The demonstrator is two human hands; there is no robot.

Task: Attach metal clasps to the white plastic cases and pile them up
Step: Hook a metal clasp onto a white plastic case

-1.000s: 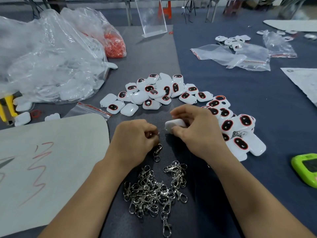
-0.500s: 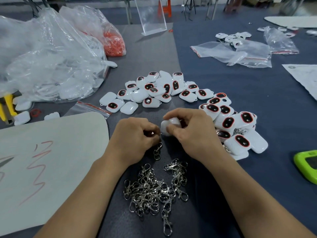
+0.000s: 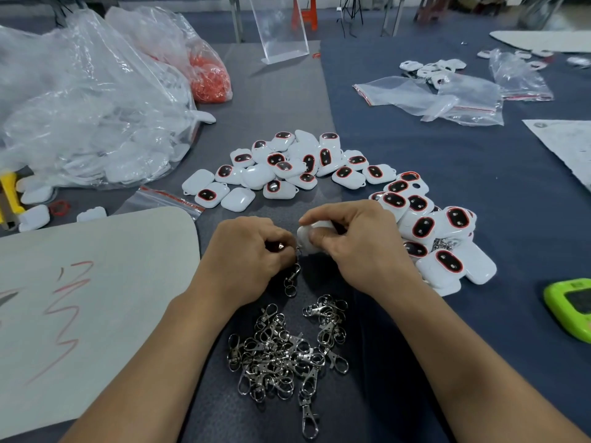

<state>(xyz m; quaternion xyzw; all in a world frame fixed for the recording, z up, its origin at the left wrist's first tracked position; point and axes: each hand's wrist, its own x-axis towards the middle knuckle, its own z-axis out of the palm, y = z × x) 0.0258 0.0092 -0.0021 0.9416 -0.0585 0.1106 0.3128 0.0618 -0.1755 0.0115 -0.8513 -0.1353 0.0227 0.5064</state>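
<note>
My left hand [image 3: 246, 254] pinches the top of a metal clasp [image 3: 291, 278] that dangles below its fingers. Close to its right, my right hand [image 3: 358, 247] grips a white plastic case [image 3: 305, 239], whose left end meets the clasp. A heap of several loose metal clasps [image 3: 287, 350] lies on the table just below both hands. Several white cases with red-ringed black windows are spread beyond the hands [image 3: 287, 164]. More of them are piled to the right of my right hand [image 3: 438, 231], with clasps showing among them.
A large clear plastic bag [image 3: 86, 100] of white cases fills the left. A pale board with red marks [image 3: 80, 298] lies at left front. Empty zip bags [image 3: 431, 97] sit far right, a green device [image 3: 572, 308] at the right edge, a clear stand [image 3: 281, 30] at the back.
My hands have drawn closer together, bringing the white case against the clasp. The case has tilted in my right hand. The piles have not moved.
</note>
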